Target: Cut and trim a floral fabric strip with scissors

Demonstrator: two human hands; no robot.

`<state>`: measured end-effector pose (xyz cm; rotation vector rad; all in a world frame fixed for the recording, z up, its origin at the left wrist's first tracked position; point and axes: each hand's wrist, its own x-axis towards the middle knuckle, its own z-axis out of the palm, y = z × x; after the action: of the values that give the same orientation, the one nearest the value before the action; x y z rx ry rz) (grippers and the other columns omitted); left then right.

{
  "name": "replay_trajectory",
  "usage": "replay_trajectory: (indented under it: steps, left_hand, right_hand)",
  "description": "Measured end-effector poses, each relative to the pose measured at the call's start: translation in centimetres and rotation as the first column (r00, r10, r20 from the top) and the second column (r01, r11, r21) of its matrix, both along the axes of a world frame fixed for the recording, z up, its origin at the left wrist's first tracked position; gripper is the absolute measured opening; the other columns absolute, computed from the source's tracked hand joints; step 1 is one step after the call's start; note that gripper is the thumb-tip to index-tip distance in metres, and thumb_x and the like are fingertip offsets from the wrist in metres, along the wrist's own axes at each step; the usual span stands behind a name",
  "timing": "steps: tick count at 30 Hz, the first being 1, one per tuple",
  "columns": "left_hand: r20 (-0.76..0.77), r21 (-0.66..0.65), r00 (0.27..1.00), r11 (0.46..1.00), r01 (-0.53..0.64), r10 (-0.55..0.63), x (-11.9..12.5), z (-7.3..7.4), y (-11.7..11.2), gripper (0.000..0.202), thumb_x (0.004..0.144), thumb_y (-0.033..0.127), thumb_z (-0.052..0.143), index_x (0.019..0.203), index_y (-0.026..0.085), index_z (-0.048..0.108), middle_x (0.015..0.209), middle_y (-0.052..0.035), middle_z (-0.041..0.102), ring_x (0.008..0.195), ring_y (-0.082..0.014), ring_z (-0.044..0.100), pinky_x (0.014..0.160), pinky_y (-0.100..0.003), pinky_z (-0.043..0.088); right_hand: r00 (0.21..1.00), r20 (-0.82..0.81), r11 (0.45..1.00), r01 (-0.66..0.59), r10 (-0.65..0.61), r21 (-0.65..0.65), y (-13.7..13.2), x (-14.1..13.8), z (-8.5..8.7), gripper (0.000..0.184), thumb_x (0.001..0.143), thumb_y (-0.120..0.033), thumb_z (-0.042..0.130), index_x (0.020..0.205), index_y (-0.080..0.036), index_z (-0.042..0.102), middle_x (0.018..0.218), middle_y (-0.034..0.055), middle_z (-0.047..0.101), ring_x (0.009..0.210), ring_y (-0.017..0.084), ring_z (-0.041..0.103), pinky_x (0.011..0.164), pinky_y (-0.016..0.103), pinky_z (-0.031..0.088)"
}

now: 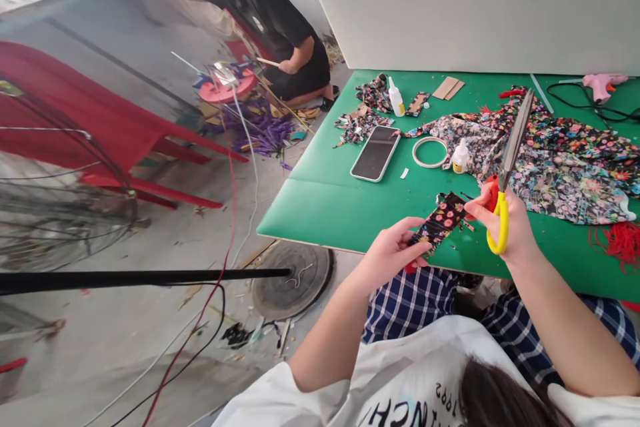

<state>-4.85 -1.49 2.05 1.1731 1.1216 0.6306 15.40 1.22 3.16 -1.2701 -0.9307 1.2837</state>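
My left hand [393, 250] pinches a black strip with a floral print [443, 221], above the near edge of the green table. Some red material peeks out under its fingers. My right hand [510, 223] grips a pair of scissors [517, 137], whose yellow and red handles sit in the palm while the blades point up and away. Its thumb and forefinger reach the far end of the strip; whether they pinch it I cannot tell. Beyond the scissors spreads a large piece of floral cloth [565, 173]. A small glue bottle [461, 157] stands beside the cloth.
On the green table [310, 207] lie a phone [376, 153], a tape roll [431, 152], cloth scraps [363, 123], a second bottle [396, 99], a pink glue gun [603, 87] and red threads [623, 243]. A black pole [150, 278] crosses at left. A co-worker [280, 27] sits farther off.
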Motion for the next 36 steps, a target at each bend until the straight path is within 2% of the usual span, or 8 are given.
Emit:
replay_trajectory:
  steps: [6,12,16,19,23,27,31,36]
  left_hand:
    - [0.033,0.010,0.987,0.988,-0.157,0.157,-1.2,-0.5,0.3,0.047,0.066,0.048,0.076,0.097,0.017,0.059,0.065,0.0004,0.067,0.048,-0.0102,0.060,0.044,-0.020,0.050]
    - [0.023,0.155,0.975,0.962,-0.224,0.223,0.1,0.2,0.2,0.050,0.066,0.052,0.076,0.096,0.014,0.066,0.090,-0.0089,0.074,0.080,-0.0183,0.070,0.070,-0.025,0.058]
    - [0.014,0.074,0.948,0.945,-0.317,0.317,1.8,0.3,-0.2,0.049,0.069,0.055,0.072,0.096,0.014,0.066,0.078,-0.0069,0.074,0.062,-0.0182,0.069,0.050,-0.023,0.054]
    - [0.055,0.106,0.876,0.869,-0.483,0.480,1.8,0.1,-0.7,0.050,0.067,0.056,0.073,0.095,0.015,0.065,0.069,-0.0037,0.072,0.050,-0.0160,0.066,0.041,-0.022,0.051]
    - [0.107,0.223,0.837,0.807,-0.546,0.537,0.9,0.4,-1.4,0.045,0.066,0.054,0.076,0.086,0.014,0.067,0.064,-0.0020,0.071,0.047,-0.0172,0.066,0.041,-0.023,0.054]
    - [0.112,0.316,0.826,0.768,-0.557,0.553,0.7,1.1,-1.9,0.039,0.069,0.051,0.075,0.083,0.016,0.068,0.069,-0.0018,0.073,0.052,-0.0188,0.069,0.046,-0.025,0.059]
    - [0.114,0.406,0.811,0.718,-0.565,0.573,1.1,1.4,-2.4,0.030,0.073,0.045,0.074,0.084,0.017,0.070,0.070,-0.0005,0.073,0.051,-0.0164,0.068,0.048,-0.024,0.059]
    - [0.076,0.481,0.802,0.683,-0.550,0.593,1.1,0.9,-3.1,0.029,0.076,0.043,0.072,0.087,0.017,0.072,0.070,-0.0012,0.072,0.054,-0.0155,0.068,0.054,-0.024,0.059]
  right_hand:
    - [0.996,-0.057,0.998,0.064,-0.064,-0.009,0.6,0.3,0.1,0.040,0.052,-0.037,0.078,0.069,-0.024,0.044,0.061,-0.0081,0.052,0.060,0.012,0.059,0.062,0.032,0.056]
    - [0.999,-0.050,1.000,0.017,-0.017,0.007,0.6,-0.6,0.2,0.046,0.051,-0.045,0.080,0.068,-0.025,0.042,0.059,-0.0086,0.051,0.055,0.011,0.055,0.059,0.030,0.055]
    - [0.997,0.026,0.995,-0.072,0.070,0.070,-0.2,-0.3,0.5,0.047,0.061,-0.060,0.072,0.074,-0.025,0.044,0.063,-0.0059,0.056,0.055,0.011,0.056,0.053,0.028,0.049]
    - [0.955,0.259,0.971,-0.189,0.146,0.149,-0.9,1.5,1.0,0.053,0.069,-0.074,0.056,0.088,-0.025,0.049,0.071,-0.0022,0.059,0.059,0.013,0.057,0.053,0.028,0.046]
    - [0.599,0.801,0.941,-0.255,-0.026,0.221,-1.7,3.8,1.6,0.068,0.062,-0.083,0.054,0.093,-0.022,0.049,0.073,0.0012,0.056,0.063,0.018,0.055,0.055,0.031,0.041]
    - [0.245,0.933,0.870,-0.356,-0.265,0.341,-2.5,4.1,1.7,0.067,0.070,-0.083,0.044,0.091,-0.019,0.049,0.072,0.0048,0.054,0.067,0.023,0.054,0.060,0.035,0.040]
    - [0.072,0.907,0.831,-0.378,-0.414,0.409,-3.5,4.4,1.5,0.057,0.078,-0.072,0.046,0.095,-0.018,0.052,0.073,0.0072,0.056,0.070,0.024,0.053,0.065,0.037,0.038]
    - [0.010,0.892,0.840,-0.330,-0.452,0.429,-3.8,4.8,1.2,0.046,0.085,-0.063,0.043,0.093,-0.019,0.054,0.072,0.0078,0.056,0.072,0.024,0.053,0.066,0.036,0.037]
